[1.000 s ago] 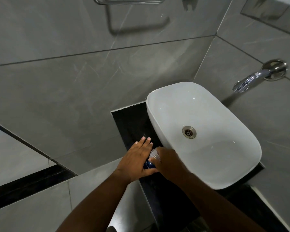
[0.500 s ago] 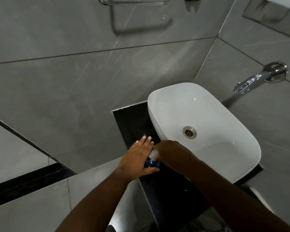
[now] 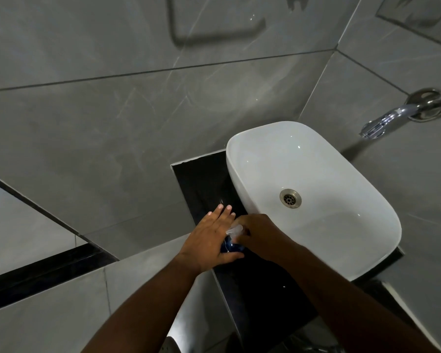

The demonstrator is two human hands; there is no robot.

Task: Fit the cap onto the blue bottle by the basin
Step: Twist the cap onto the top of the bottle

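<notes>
A small blue bottle (image 3: pixel 230 246) stands on the black counter (image 3: pixel 255 289) just left of the white basin (image 3: pixel 313 171). My left hand (image 3: pixel 209 238) wraps its side, thumb in front and fingers stretched out behind it. A clear cap (image 3: pixel 234 229) sits at the bottle's top, pinched in the fingers of my right hand (image 3: pixel 260 234), which comes in from the right. Most of the bottle is hidden by both hands, and I cannot tell how far the cap is seated.
A chrome spout (image 3: pixel 382 122) juts from the grey tiled wall over the basin's right side. The basin's drain (image 3: pixel 290 197) lies in its middle. A metal rail's shadow (image 3: pixel 214 29) falls on the wall above. A narrow strip of black counter shows behind my hands.
My right hand has shifted slightly up and left over the bottle's top with the cap. The left hand has stayed on the bottle.
</notes>
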